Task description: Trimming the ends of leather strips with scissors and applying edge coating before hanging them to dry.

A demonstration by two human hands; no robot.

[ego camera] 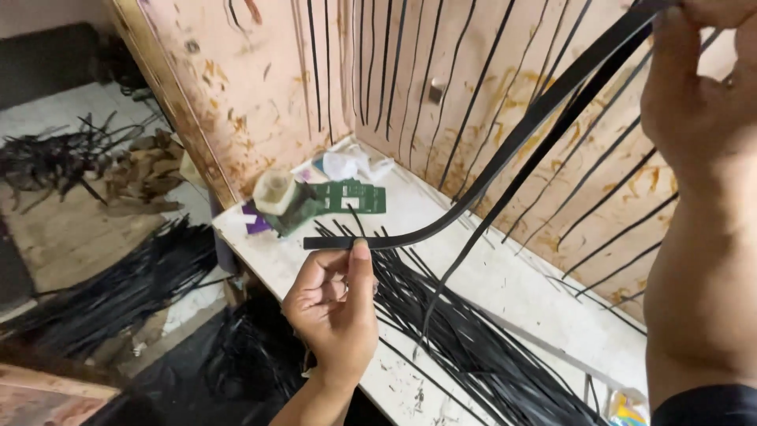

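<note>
The left hand (335,304) pinches the near end of a flat black strip (473,185) between thumb and curled fingers, thumb tip pressed up against the strip's underside close to its cut end, which pokes out to the left. From there the strip runs right, bends upward and climbs to the top right corner, where the right hand (694,87) is closed around it together with a second, thinner black strand (505,205) that hangs down toward the desk (544,296). A good hold here would, I judge, keep the thumb flat under the band so it does not twist, and keep the curve gentle to avoid a kink at the bend. Below the left hand lies a loose heap of black strips (465,339) spread across the white, paint-flecked desk, and the hanging strand could snag in it. Farther left on the desk stand a green tape dispenser (311,201) and some crumpled white plastic (351,164). The desk's near edge runs diagonally just beside the left wrist, with a black bag (252,355) and more strip bundles (118,292) on the floor below. The stained pink wall (260,102), hung with further strips, closes off the far and right sides, so open room lies mainly above the desk and toward the near left.
</note>
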